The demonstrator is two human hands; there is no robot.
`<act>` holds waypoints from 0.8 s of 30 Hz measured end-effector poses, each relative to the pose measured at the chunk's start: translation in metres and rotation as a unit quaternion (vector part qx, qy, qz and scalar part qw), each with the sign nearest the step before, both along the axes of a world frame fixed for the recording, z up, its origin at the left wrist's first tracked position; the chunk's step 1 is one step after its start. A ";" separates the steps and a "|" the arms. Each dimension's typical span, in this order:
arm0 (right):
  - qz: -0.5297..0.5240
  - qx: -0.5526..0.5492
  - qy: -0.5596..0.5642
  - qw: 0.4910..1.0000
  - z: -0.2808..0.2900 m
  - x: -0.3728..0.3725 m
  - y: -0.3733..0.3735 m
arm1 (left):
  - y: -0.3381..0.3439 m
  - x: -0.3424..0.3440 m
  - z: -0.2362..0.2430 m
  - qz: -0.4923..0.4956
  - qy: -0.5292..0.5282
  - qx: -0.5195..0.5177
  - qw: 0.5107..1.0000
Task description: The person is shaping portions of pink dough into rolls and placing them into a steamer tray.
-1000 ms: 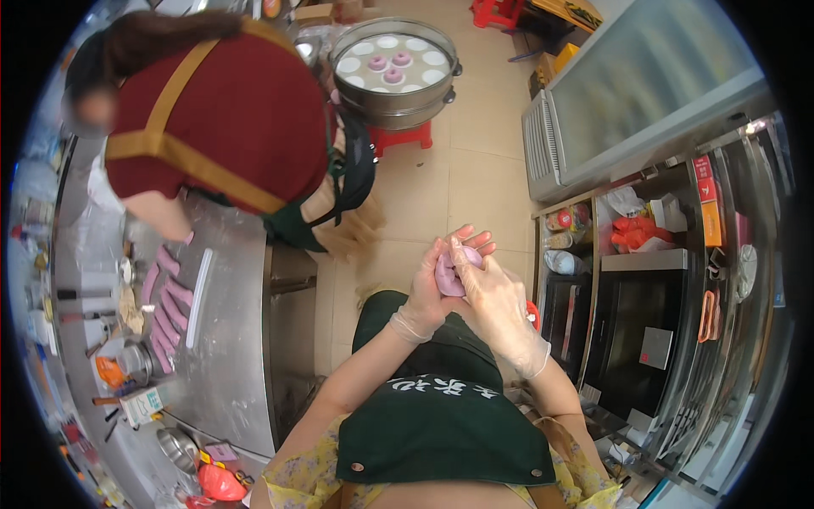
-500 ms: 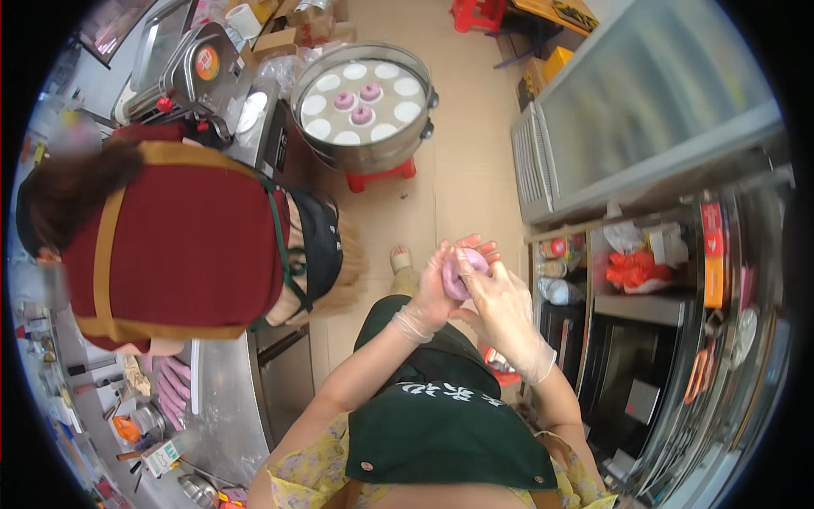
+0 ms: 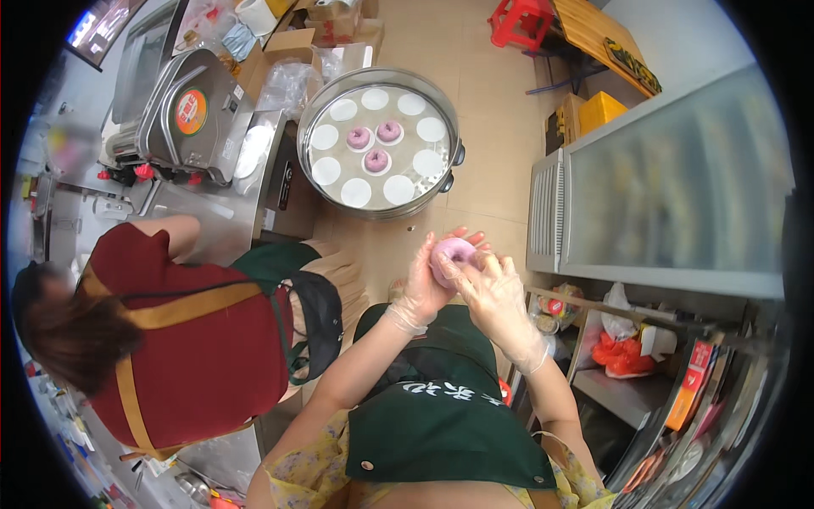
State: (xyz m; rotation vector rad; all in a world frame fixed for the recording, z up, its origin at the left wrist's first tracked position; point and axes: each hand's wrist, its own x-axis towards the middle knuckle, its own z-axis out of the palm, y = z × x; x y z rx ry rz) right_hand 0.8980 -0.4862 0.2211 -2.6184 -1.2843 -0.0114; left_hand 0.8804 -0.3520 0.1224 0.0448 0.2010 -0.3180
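Observation:
A pink-purple dough ring (image 3: 450,252) is held between my two hands above my dark green apron. My left hand (image 3: 424,287), in a clear thin glove, cups the ring from below and the left, its fingertips showing past the far edge. From the right, my gloved right hand (image 3: 492,297) grips it, with fingers at the centre hole and the thumb on the near side. Ahead stands a round metal steamer tray (image 3: 315,182) lined with white paper rounds (image 3: 398,189). Three similar dough rings (image 3: 376,160) sit on rounds near its middle.
A co-worker (image 3: 191,348) in a dark red top stands close on my left at a metal counter (image 3: 199,208) with a machine (image 3: 182,114). On the right are a glass-fronted cabinet (image 3: 670,195) and cluttered shelves (image 3: 623,394). A red stool (image 3: 519,24) stands far ahead.
My view has tilted, so the steamer and cabinet appear lower. The co-worker has turned and reaches an arm toward the machine. My right fingers have shifted on the ring, and its hole shows more plainly.

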 end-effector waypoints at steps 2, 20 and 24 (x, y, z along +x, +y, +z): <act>-0.031 0.099 -0.016 0.995 -0.010 0.034 0.005 | 0.008 0.024 -0.011 0.055 0.023 -0.002 0.998; -0.205 0.216 0.628 0.719 -0.135 0.266 0.047 | 0.005 0.175 -0.051 0.196 0.168 0.406 0.877; -0.145 0.195 0.575 0.781 -0.145 0.275 0.065 | 0.019 0.189 -0.067 0.201 0.191 0.443 0.853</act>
